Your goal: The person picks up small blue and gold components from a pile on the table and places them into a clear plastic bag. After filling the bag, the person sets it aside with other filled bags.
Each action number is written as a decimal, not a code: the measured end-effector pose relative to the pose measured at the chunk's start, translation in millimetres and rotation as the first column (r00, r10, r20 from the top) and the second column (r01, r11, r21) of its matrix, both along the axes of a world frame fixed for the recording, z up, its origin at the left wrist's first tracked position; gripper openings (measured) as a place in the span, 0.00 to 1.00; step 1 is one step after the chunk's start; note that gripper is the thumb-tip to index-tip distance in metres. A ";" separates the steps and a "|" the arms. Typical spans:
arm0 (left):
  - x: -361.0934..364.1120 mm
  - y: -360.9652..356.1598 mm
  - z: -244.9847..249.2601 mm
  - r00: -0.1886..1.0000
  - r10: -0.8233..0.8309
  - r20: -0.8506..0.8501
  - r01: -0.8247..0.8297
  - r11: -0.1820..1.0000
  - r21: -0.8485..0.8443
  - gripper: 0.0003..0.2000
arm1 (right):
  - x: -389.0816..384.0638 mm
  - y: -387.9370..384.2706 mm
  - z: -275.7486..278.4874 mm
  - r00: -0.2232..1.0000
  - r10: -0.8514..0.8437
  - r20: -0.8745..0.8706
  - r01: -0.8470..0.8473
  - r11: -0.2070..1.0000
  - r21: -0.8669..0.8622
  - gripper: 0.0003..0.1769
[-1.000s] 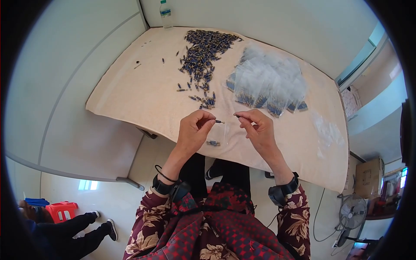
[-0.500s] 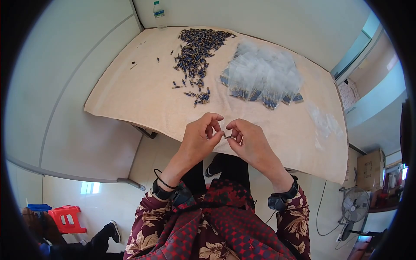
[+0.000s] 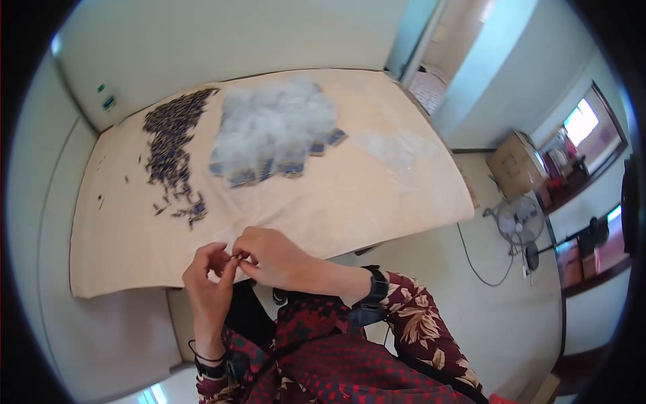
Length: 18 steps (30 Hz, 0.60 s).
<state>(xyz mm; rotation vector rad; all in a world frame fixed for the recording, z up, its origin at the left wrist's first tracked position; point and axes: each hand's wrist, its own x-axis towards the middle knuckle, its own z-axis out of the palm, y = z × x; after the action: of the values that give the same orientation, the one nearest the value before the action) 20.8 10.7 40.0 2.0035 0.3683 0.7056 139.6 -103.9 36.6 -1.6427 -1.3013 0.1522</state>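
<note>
A small part (image 3: pixel 238 258), short and narrow, is held between the fingertips of both hands, above the near edge of the cloth, left of centre. Its detail is blurred, and it appears to be dark with a brassy tint.

The left hand (image 3: pixel 210 279) is nearly closed, thumb and forefinger pinching the part from the left, the other fingers curled. The right hand (image 3: pixel 274 257) reaches in from the right, palm down, its thumb and forefinger pinched on the same part. The fingertips of the two hands meet or nearly meet there.

Beyond the hands, toward the far left, lies a heap of dark parts (image 3: pixel 171 128), thinning to scattered pieces at its near end. Just right of the heap is a broad pile of clear bags (image 3: pixel 279 121), with rows of blue and brassy pieces along its near side. Further right, flat clear plastic (image 3: pixel 397 151) lies on the pale cloth (image 3: pixel 377 209), which covers the table.

A bottle (image 3: pixel 108 102) with a green cap stands at the far left corner. Right of the table, a cardboard box (image 3: pixel 517 163) and a fan (image 3: pixel 520 219) stand near each other. Dark bands (image 3: pixel 379 285) circle both wrists.
</note>
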 end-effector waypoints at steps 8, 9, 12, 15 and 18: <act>6.3 3.6 -27.8 0.995 -0.057 0.080 0.072 0.977 -0.199 0.05 | 5.2 -13.9 7.4 0.919 0.013 -0.395 0.011 0.998 0.060 0.06; 6.9 2.5 -25.5 0.991 -0.121 0.050 0.131 0.948 -0.290 0.04 | 6.2 -15.7 5.1 0.920 0.004 -0.392 0.024 0.998 0.065 0.06; 3.8 1.0 -21.4 0.971 -0.238 -0.001 0.209 0.857 -0.470 0.07 | 4.9 -17.1 -8.1 0.886 0.046 -0.462 0.004 0.994 0.105 0.06; 4.9 5.5 -23.8 0.960 -0.271 -0.068 0.213 0.868 -0.450 0.09 | 7.7 -19.5 -12.8 0.898 0.038 -0.439 -0.004 0.997 0.080 0.08; 4.0 5.3 -22.7 0.955 -0.285 -0.078 0.216 0.854 -0.474 0.08 | 11.5 -21.8 -14.8 0.884 0.056 -0.464 -0.027 0.997 0.069 0.10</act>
<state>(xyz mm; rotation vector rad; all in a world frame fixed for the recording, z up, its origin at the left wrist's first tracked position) 24.8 16.1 17.3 1.6068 0.3162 0.2698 151.1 -125.6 21.8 -1.4117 -0.9587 0.4994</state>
